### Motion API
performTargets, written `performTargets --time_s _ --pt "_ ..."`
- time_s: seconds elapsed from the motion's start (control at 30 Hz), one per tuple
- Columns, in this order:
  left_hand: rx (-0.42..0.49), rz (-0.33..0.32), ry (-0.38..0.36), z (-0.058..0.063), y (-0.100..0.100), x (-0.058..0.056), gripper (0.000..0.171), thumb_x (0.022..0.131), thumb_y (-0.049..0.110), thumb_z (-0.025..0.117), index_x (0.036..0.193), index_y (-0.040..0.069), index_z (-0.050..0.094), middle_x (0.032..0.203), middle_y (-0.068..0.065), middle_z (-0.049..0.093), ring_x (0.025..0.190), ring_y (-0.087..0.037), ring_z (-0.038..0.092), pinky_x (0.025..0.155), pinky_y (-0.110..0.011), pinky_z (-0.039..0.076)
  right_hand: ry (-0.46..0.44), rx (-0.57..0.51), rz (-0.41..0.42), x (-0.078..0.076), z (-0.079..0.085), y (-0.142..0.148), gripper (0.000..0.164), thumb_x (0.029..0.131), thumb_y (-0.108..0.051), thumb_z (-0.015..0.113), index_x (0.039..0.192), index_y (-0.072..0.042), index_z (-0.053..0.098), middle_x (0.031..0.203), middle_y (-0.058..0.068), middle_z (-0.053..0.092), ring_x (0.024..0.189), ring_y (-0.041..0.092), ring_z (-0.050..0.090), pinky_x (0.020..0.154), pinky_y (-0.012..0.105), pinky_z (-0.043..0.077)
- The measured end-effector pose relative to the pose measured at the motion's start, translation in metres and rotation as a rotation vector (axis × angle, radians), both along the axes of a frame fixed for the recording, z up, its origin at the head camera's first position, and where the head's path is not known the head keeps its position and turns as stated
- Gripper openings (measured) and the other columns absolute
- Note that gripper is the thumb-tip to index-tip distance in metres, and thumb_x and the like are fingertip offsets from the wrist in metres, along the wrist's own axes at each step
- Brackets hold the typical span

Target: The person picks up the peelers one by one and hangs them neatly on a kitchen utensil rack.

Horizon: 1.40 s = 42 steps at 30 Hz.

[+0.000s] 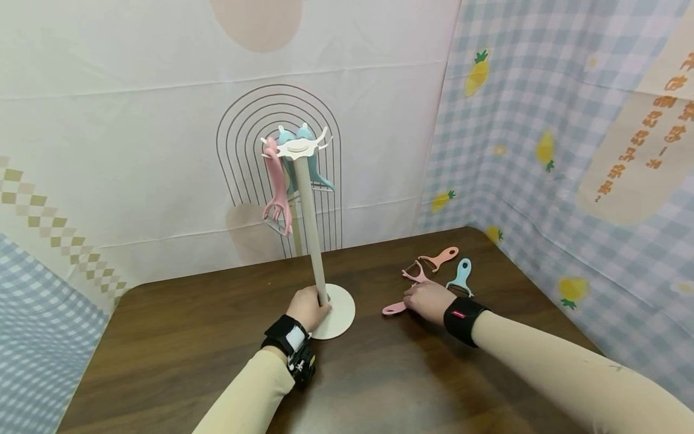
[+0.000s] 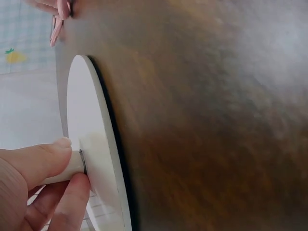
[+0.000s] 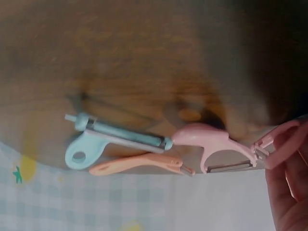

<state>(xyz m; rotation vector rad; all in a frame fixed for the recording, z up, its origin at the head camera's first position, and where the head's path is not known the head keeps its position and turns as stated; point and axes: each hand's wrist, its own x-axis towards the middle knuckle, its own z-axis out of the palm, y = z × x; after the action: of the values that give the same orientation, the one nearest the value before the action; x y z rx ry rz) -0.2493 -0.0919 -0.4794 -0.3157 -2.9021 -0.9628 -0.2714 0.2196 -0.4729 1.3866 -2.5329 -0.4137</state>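
My left hand (image 1: 308, 308) grips the pole of a white hook stand (image 1: 310, 223) just above its round base (image 1: 340, 307); the left wrist view shows thumb and fingers round the pole. A pink peeler (image 1: 276, 181) and two blue peelers (image 1: 314, 160) hang from the hooks at its top. On the table to the right, my right hand (image 1: 431, 301) pinches a second pink peeler (image 1: 394, 308), its handle pointing left and part of it hidden by the hand. Beside the fingers lies another pink peeler (image 3: 204, 139), its blade end pointing away in the head view.
An orange peeler (image 1: 444, 256) and a light blue peeler (image 1: 462, 274) lie beyond the right hand on the dark wooden table (image 1: 217, 361). White cloth (image 1: 135, 181) hangs behind the table, and blue checked cloth (image 1: 520, 150) hangs along the right side.
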Motion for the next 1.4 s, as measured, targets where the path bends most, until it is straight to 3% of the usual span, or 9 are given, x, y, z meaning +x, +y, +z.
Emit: performTargets --time_s 0.17,0.37,0.6,0.73,1.0,1.2,1.4 --pt "-0.018 0.008 0.008 -0.003 -0.001 -0.001 0.011 0.08 0.01 0.075 0.078 0.01 0.064 0.071 -0.001 0.062 0.068 -0.018 0.06 0.064 -0.036 0.05 -0.031 -0.041 -0.026 0.005 0.002 -0.004 0.026 0.079 0.006 0.068 0.095 -0.014 0.07 0.081 -0.004 0.068 0.076 0.012 0.065 0.072 0.03 0.051" --pt "-0.032 0.018 0.037 -0.004 -0.001 -0.002 0.011 0.079 0.011 0.076 0.079 0.01 0.065 0.072 -0.002 0.063 0.07 -0.02 0.062 0.064 -0.037 0.051 -0.073 -0.101 -0.083 0.007 0.009 -0.011 0.016 0.083 0.001 0.069 0.091 -0.013 0.067 0.077 -0.004 0.066 0.071 0.011 0.063 0.068 0.029 0.051" --pt "-0.024 0.02 0.026 -0.006 -0.002 0.0 0.012 0.08 0.011 0.075 0.08 0.01 0.063 0.072 -0.001 0.062 0.069 -0.019 0.061 0.065 -0.036 0.05 -0.21 -0.366 -0.163 -0.002 0.022 -0.019 0.006 0.092 -0.007 0.063 0.095 -0.012 0.065 0.075 -0.005 0.063 0.063 0.009 0.058 0.056 0.029 0.046" --pt "-0.014 0.015 0.033 -0.008 -0.001 -0.001 0.012 0.08 0.01 0.075 0.08 0.009 0.063 0.073 -0.002 0.062 0.069 -0.019 0.06 0.065 -0.036 0.05 -0.228 -0.501 -0.212 -0.009 0.048 -0.026 0.008 0.094 -0.009 0.062 0.101 -0.012 0.063 0.079 -0.001 0.066 0.066 0.013 0.061 0.058 0.03 0.046" --pt "-0.004 0.014 0.04 -0.007 -0.001 -0.002 0.012 0.081 0.01 0.075 0.082 0.008 0.063 0.073 -0.002 0.061 0.069 -0.019 0.061 0.064 -0.037 0.05 -0.259 -0.795 -0.267 -0.022 0.119 -0.045 0.019 0.096 -0.011 0.06 0.114 -0.008 0.065 0.099 0.007 0.07 0.085 0.02 0.066 0.075 0.038 0.051" --pt "-0.006 0.019 0.048 -0.008 -0.002 -0.001 0.012 0.081 0.011 0.075 0.083 0.006 0.063 0.073 -0.003 0.061 0.069 -0.02 0.061 0.065 -0.037 0.05 -0.209 -1.031 -0.166 -0.023 0.173 -0.064 0.021 0.095 -0.009 0.06 0.116 -0.004 0.063 0.104 0.01 0.07 0.094 0.021 0.067 0.081 0.037 0.053" --pt "-0.006 0.022 0.04 -0.007 0.001 -0.001 0.012 0.081 0.01 0.074 0.083 0.005 0.063 0.074 -0.005 0.061 0.07 -0.02 0.06 0.065 -0.037 0.051 -0.18 -1.082 -0.1 -0.02 0.208 -0.078 0.024 0.095 -0.008 0.061 0.118 -0.002 0.06 0.104 0.01 0.07 0.094 0.019 0.067 0.083 0.036 0.052"
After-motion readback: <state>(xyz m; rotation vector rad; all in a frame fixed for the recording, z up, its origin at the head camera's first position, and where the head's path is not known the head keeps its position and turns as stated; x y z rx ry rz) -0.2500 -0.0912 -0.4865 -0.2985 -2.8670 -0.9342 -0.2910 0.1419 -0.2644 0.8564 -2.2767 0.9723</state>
